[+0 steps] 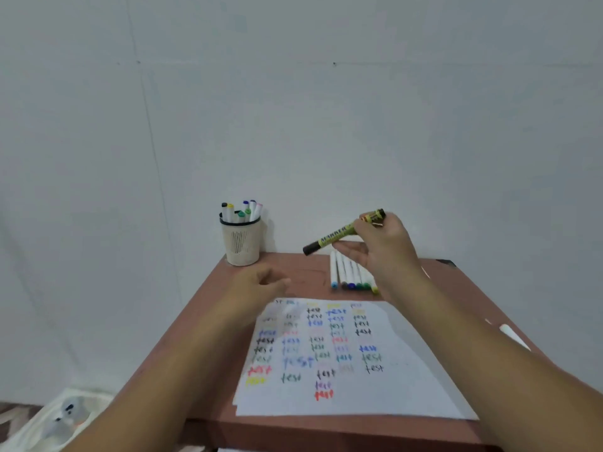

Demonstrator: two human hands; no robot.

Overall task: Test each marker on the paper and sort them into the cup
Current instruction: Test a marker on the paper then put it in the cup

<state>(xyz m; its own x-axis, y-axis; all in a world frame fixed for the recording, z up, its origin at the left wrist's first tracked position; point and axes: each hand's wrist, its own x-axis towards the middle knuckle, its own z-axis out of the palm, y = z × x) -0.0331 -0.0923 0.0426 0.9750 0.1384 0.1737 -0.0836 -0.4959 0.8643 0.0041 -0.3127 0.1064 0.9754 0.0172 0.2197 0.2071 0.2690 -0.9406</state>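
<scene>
Two hands up over the worktop (208,308). My right hand (385,246) pinches a green-and-yellow marker (336,234) in the air, above the far right part of the worktop; fingers curled round its right end, grip clamped on the barrel. Marker tilted, black capped end pointing down-left, other end up-right past my fingers. My left hand (261,285) hovers low over the far left of the worktop, near the top-left corner of the paper (391,396); blurred, fingers loosely curled, holding nothing as far as I can tell. Paper lies flat at the near middle, covered with rows of the word "test" in many colours. Cup (241,243) stands upright at the far left corner against the wall, with several white markers (243,210) upright in it, coloured caps up. Row of white markers (350,272) lies side by side on the worktop just beyond the paper, below my right hand, coloured caps toward me. One white marker (512,334) lies at the right edge, beside my right forearm. White bag (55,422) on the floor, near left.
</scene>
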